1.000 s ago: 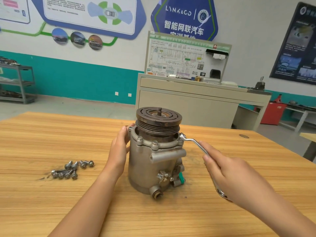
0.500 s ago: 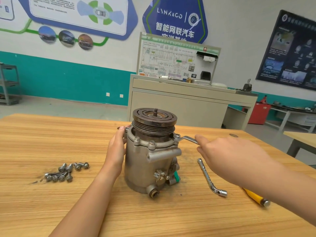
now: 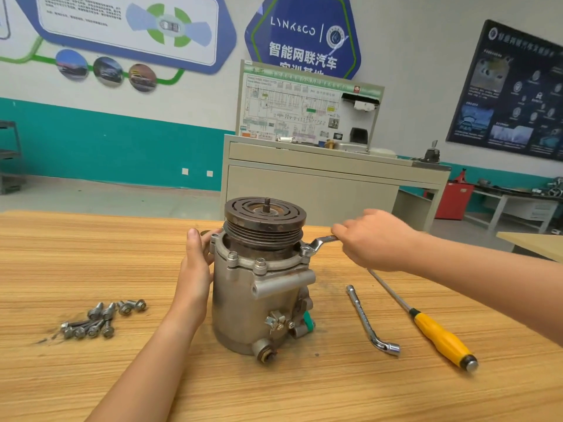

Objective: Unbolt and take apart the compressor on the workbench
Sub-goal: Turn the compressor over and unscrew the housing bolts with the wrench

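Compressor [image 3: 262, 284] stands upright mid-counter [image 3: 91, 254], left hand [image 3: 195, 269] clasping its left side, right hand [image 3: 374, 239] gripping the ring spanner [image 3: 316, 243] seated on the right flange bolt [image 3: 305, 250]. Pull hard with the ring tilted and it could slip, rounding that bolt or toppling the compressor.

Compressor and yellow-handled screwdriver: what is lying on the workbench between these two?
An L-shaped socket wrench lies between the compressor and the screwdriver, touching neither. The head view shows this.
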Motion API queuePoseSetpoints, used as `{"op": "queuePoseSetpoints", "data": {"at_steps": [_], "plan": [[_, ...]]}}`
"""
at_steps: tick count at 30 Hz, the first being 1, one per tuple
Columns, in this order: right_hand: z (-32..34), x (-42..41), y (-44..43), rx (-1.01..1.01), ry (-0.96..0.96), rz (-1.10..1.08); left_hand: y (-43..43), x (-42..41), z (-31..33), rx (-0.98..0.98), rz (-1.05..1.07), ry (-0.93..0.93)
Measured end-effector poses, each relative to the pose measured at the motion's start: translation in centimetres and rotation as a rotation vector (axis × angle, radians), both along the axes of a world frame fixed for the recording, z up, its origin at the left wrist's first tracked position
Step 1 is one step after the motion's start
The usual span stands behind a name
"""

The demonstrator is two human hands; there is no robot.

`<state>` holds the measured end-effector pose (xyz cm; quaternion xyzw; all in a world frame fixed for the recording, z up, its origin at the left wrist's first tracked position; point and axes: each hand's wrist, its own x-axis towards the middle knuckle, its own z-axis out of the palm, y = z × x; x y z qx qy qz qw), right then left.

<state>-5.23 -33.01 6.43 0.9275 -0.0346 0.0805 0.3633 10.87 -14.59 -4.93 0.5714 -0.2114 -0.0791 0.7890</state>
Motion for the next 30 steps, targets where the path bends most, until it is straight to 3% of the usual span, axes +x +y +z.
{"op": "queuePoseSetpoints", "data": {"at_steps": [7,12,14,21,30], "plan": [[-2.4,5.5,0.3,0.16,-0.193,0.245,0.1,0.3,0.0,0.033,0.058,-0.015],[-2.2,0.8,1.1,0.692,-0.613,0.177,0.1,0.0,0.1,0.021,0.067,-0.016],[-1.9,-1.6,1.6,0.876,-0.684,0.162,0.0,-0.1,0.0,0.022,0.082,-0.027],[-0.8,-7.2,5.1,0.502,-0.259,-0.233,-0.3,-0.6,-0.1,0.025,0.095,-0.079],[0.4,-6.1,9.5,0.137,-0.069,-0.367,0.0,-1.0,0.4,0.025,0.104,-0.111]]}}
